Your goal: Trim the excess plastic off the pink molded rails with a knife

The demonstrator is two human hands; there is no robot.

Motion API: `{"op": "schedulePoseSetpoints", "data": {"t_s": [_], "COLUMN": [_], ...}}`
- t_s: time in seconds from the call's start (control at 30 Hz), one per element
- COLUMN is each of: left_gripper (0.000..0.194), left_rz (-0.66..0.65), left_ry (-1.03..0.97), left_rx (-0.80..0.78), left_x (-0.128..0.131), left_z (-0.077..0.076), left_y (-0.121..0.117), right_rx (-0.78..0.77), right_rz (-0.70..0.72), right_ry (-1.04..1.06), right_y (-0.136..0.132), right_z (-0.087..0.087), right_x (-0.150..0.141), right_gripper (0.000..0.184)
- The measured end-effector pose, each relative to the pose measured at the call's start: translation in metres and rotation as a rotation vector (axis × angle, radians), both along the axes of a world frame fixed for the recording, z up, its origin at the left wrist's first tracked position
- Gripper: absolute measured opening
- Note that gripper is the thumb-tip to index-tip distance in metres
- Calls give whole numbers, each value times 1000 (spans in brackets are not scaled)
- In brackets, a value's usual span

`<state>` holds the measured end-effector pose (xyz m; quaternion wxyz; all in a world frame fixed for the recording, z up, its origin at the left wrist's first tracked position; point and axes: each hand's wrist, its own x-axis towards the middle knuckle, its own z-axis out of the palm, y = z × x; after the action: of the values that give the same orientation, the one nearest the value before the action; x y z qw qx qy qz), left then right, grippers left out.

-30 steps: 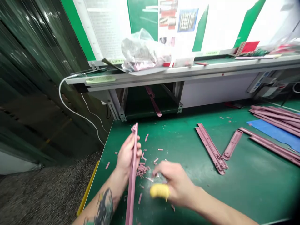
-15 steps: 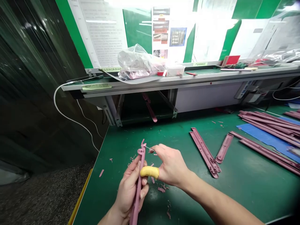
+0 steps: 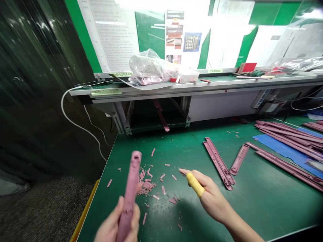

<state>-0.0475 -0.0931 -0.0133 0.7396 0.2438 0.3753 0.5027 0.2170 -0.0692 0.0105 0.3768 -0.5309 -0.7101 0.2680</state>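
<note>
My left hand is closed around a long mauve plastic strip, held up and tilted towards me over the bench. The strip's far end has a small square hole, and its lower part runs out of the picture. To the right, my right hand is closed, with a yellow cover on its thumb. A thin, pale pointed tool, like a slim blade, just shows at its fingertips; most of it is hidden. That hand is apart from the strip. Mauve plastic scraps lie on the green bench between my hands.
Several loose mauve strips lie to the right, with a larger pile on a blue sheet. Across the back runs a shelf carrying a plastic bag. One strip rests on a dark ledge beneath it.
My right hand has drawn away from the strip, to the right and down, with the thin tool. My left hand has moved left and down and turned the strip, showing a different end.
</note>
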Motion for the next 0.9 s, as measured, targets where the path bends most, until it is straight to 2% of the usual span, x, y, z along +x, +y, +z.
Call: {"op": "schedulePoseSetpoints", "data": {"t_s": [0.03,0.07,0.1,0.13,0.17,0.23,0.3,0.37,0.5,0.57,0.7,0.8,0.9], "left_gripper": [61,63,65,65,62,54,48,49,48,46,46,49,47], "left_rz": [136,304,427,383,238,65,19,94,281,335,471,501,485], "left_ry": [226,530,844,1136,1329,1449,1398,1166,356,140,34,45,87], "left_rx": [110,250,322,314,299,258,261,299,486,626,839,842,846], "left_x": [-15,-32,-49,-66,-81,-103,-110,-101,-48,-16,28,46,58], "left_z": [-5,-11,-18,-25,-32,-42,-42,-30,9,26,48,55,56], "left_y": [6,14,22,28,31,32,27,21,16,18,21,19,15], "right_rx": [-55,-101,-138,-163,-178,-177,-150,-113,17,109,198,172,156], "right_rz": [-13,-11,-5,2,10,28,50,81,169,223,255,242,235], "right_ry": [22,49,80,108,126,122,79,32,-27,-75,-287,-429,-487], "right_y": [-3,-5,-6,-7,-8,-8,-8,-8,-11,-14,-21,-26,-27], "right_z": [-7,-14,-21,-27,-31,-36,-34,-27,-5,4,12,12,13], "right_x": [4,7,7,7,5,0,-5,-13,-35,-46,-54,-46,-35], "right_gripper": [39,38,38,37,36,31,28,25,24,23,19,18,19]}}
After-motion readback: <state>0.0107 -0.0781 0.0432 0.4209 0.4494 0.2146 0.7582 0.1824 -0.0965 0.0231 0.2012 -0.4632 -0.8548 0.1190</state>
